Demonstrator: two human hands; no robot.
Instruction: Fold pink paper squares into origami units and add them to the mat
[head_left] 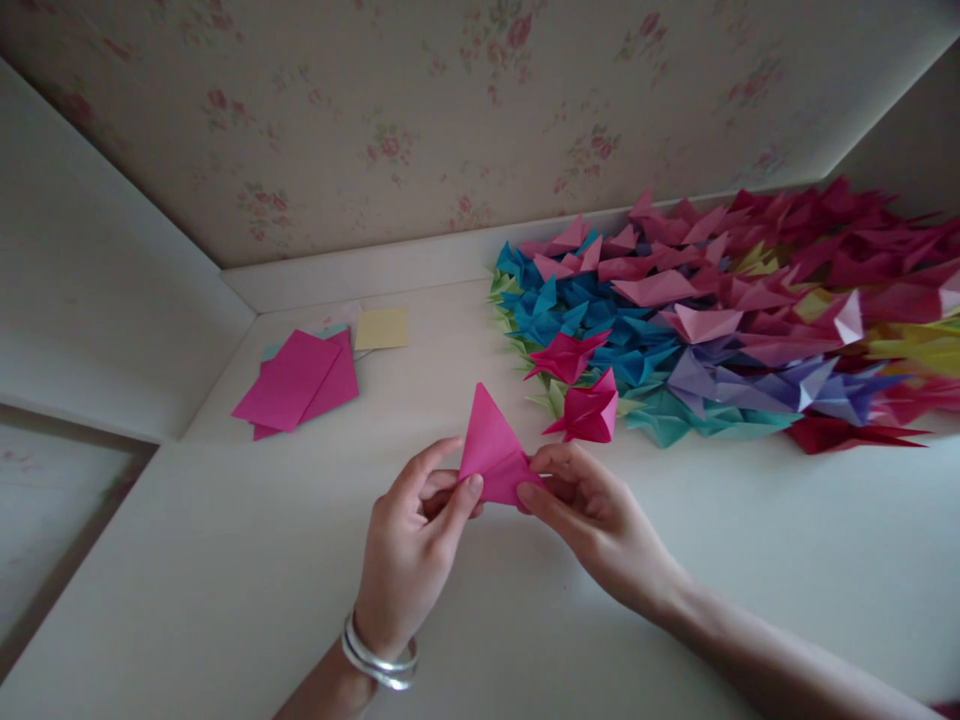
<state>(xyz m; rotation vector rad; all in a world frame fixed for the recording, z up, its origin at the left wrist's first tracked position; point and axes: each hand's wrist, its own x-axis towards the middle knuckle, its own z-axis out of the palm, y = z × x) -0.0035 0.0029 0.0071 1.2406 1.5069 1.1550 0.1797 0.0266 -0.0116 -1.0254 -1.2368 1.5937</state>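
With my left hand (pixel 409 545) and right hand (pixel 600 520) I am pinching a folded pink paper (pixel 491 455) over a white tabletop (pixel 232 560). Silver bangles (pixel 377 668) are circling my left wrist (pixel 384 622). Pink square sheets (pixel 292 380) are lying to the left, and many-coloured folded figures (pixel 660 288) are crowding the right.
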